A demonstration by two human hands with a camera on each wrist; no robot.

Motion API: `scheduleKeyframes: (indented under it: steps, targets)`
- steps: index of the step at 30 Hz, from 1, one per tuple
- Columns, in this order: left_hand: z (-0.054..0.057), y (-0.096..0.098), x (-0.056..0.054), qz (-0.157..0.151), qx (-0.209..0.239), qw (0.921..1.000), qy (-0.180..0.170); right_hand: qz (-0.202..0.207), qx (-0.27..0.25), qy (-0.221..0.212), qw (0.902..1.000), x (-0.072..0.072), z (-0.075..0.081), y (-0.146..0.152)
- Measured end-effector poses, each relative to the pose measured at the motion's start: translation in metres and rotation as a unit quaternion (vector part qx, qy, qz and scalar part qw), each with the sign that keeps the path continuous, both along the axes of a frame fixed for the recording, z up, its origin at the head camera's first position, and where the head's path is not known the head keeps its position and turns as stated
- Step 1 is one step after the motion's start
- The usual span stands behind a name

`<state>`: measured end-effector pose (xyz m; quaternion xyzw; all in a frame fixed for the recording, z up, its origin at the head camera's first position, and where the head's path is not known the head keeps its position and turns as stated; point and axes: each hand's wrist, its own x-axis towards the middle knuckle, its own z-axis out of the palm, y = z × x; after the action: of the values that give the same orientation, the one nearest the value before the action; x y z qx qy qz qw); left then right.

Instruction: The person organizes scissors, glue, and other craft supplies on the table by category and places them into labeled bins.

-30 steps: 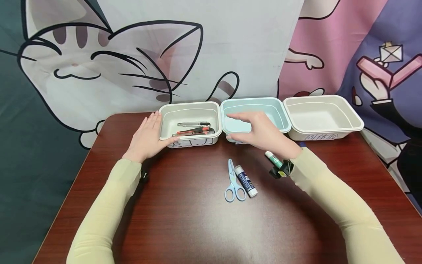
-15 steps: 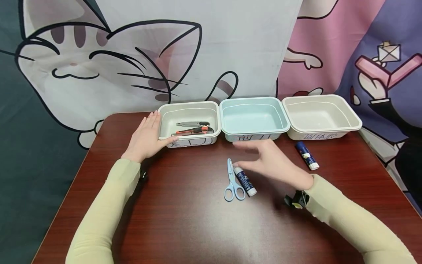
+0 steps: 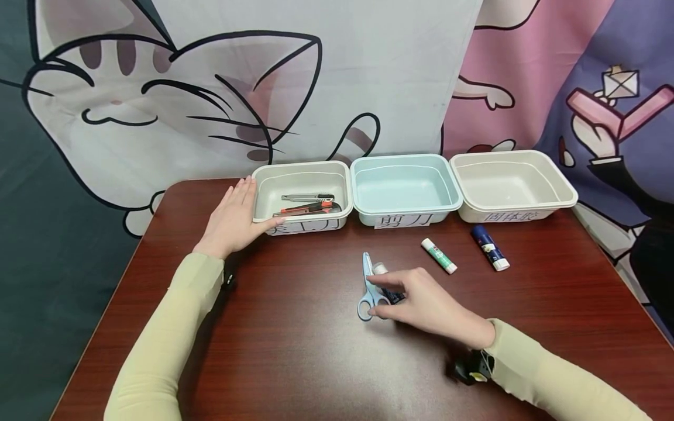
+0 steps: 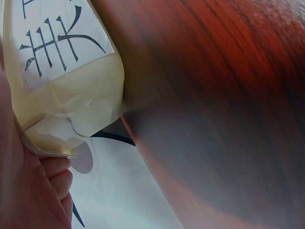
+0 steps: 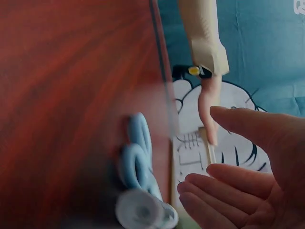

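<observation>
My left hand (image 3: 230, 219) lies along the left wall of the left cream bin (image 3: 344, 219), thumb at its front rim. Several utility knives (image 3: 310, 207) lie in that bin. My right hand (image 3: 429, 301) hovers over the light blue scissors (image 3: 371, 294), thumb and fingers spread apart on either side of the handles. Under that hand a navy glue stick (image 3: 396, 296), partly hidden, lies beside the scissors. From the right wrist view, the scissors' blue handles (image 5: 126, 169) and the glue stick's white end (image 5: 139, 209) sit apart from the fingers.
A light blue bin (image 3: 405, 184) and a second cream bin (image 3: 513, 181), both with handwritten labels, continue the row to the right. In front of them lie a green glue stick (image 3: 439, 256) and another navy glue stick (image 3: 490, 248). A printed cloth (image 3: 400, 70) hangs behind the table.
My right hand has drawn back from over the light blue bin, down toward the scissors, uncovering the green glue stick and the bin's label. My left hand stays in place.
</observation>
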<state>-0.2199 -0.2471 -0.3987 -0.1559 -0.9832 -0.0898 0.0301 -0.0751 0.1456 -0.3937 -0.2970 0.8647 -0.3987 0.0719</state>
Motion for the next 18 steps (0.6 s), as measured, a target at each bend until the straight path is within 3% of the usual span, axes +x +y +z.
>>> scheduleKeyframes:
  steps: [8, 18]
  targets:
    - [-0.001, -0.001, -0.001, 0.001, 0.0, 1.0, -0.004, 0.009, 0.017, -0.001, 0.9998, 0.01, -0.012, -0.005]
    - [0.0, 0.0, 0.0, 0.001, 0.005, 1.0, 0.003, 0.024, 0.042, 0.058, 0.9971, 0.011, -0.016, -0.015]
